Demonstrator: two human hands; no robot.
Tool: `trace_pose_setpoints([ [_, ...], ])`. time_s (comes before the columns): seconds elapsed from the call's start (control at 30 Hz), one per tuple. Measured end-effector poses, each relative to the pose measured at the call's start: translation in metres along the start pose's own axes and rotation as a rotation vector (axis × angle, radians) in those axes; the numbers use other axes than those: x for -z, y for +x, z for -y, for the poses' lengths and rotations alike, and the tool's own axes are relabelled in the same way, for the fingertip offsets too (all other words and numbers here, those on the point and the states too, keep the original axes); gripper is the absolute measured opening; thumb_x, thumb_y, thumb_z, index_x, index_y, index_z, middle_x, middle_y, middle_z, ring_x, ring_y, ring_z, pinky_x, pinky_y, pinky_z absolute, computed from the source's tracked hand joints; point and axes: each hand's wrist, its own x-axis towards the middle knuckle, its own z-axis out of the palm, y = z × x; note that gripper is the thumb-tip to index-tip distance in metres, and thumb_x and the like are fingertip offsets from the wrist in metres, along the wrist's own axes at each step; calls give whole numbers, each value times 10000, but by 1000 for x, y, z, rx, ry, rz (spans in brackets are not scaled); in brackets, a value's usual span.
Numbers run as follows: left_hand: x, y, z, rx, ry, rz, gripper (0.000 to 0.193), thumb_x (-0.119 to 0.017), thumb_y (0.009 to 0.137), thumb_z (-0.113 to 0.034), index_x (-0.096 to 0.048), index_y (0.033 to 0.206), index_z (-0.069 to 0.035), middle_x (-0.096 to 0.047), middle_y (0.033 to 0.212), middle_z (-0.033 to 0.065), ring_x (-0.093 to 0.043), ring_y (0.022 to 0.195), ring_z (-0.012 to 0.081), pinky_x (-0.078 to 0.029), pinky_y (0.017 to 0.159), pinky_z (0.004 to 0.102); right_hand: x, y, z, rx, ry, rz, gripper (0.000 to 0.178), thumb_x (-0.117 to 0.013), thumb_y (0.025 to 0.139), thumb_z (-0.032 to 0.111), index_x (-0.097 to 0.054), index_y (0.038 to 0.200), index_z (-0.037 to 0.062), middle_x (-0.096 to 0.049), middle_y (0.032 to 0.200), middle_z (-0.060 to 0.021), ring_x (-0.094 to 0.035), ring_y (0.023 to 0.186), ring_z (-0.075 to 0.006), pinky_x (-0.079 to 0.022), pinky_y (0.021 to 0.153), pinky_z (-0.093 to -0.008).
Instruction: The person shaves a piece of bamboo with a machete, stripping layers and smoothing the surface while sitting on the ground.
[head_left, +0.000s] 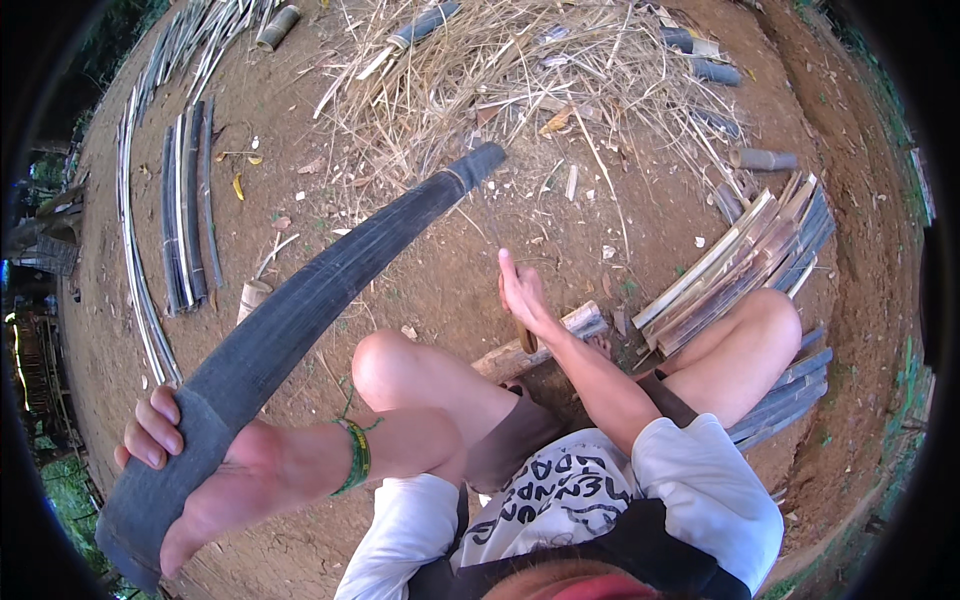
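Observation:
A long dark split length of bamboo slants across the view, its near end at the lower left and its far end by the straw-like pile. My left hand is closed around its near end, fingers over one edge and thumb along the other. My right hand grips a knife by its brown wooden handle, thumb pointing away from me. The thin blade runs up toward the far end of the bamboo. Whether blade and bamboo touch, I cannot tell.
A light wood block lies between my bent knees. Beyond is a heap of pale shavings. Split bamboo pieces are stacked by my right knee, with dark strips at the left. A short bamboo tube lies far right.

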Motion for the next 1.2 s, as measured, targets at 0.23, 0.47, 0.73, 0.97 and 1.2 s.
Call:
trace_pose_setpoints([
  [0.23,-1,-3,0,-9,42,-10,968,-251,737,-958,-423,910,-21,-417,760,75,-421,666,200,-419,683,366,-10,0,-15,217,-56,-66,628,-491,999,548,-620,735,-8,-517,564,-168,-569,561,-277,-428,570,-443],
  [0.47,-5,-8,-1,-42,101,-72,914,-247,799,-920,-422,886,-27,-413,755,82,-423,655,210,-433,664,371,-4,-27,-2,494,-199,-17,751,-431,993,618,-607,707,-53,-564,596,-202,-575,572,-292,-422,589,-482],
  [0.73,-11,-13,-3,-25,45,-65,884,-238,847,-892,-426,887,-29,-424,745,90,-437,644,214,-434,653,376,-1,-21,-23,430,-208,-49,746,-435,974,652,-639,692,-8,-560,552,-178,-601,546,-304,-442,569,-477],
  [0.97,-12,-10,-3,-60,105,-151,879,-228,862,-885,-424,886,-28,-428,760,92,-438,652,216,-429,652,378,-9,20,-58,72,-35,-75,646,-480,986,569,-637,699,12,-567,559,-171,-595,540,-319,-441,564,-457],
  [1.2,-9,-11,-8,-25,38,-125,909,-244,842,-900,-451,896,-17,-444,741,96,-460,670,226,-431,664,387,-17,-1,-59,470,-133,-154,603,-444,1018,566,-532,664,85,-486,521,-1,-498,476,-140,-376,464,-328],
])
